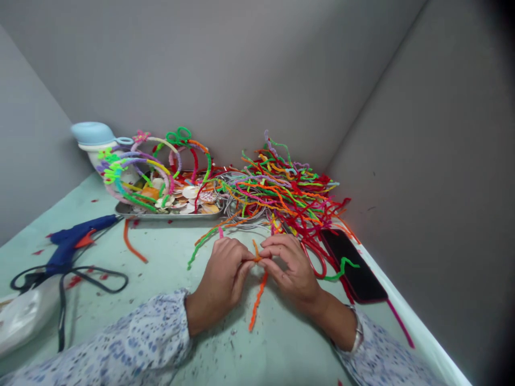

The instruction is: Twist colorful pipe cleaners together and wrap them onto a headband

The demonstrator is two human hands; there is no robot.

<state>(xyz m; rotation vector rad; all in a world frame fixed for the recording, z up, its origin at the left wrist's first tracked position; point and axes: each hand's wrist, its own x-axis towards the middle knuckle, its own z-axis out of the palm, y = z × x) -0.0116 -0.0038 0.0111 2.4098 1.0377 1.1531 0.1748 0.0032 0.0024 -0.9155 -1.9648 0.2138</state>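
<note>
My left hand point(224, 272) and my right hand point(290, 268) meet above the middle of the table, thumbs and forefingers pinched close together. Between the fingertips they hold an orange pipe cleaner point(256, 258), with one short end sticking up. A longer, redder orange pipe cleaner point(258, 305) hangs or lies below the fingers; whether it is the same piece I cannot tell. Just right of my right hand are the red loop handles of scissors point(321, 267), partly under pipe cleaners. A green pipe cleaner point(195, 253) lies to the left of my left hand.
A tangled heap of pipe cleaners point(281, 187) covers the back right. Behind on the left, a metal tray point(177, 215) bears shells and decorated headbands point(161, 166), near a white bottle with a blue lid point(94, 134). A blue glue gun point(66, 244) lies left; a phone point(358, 271) right.
</note>
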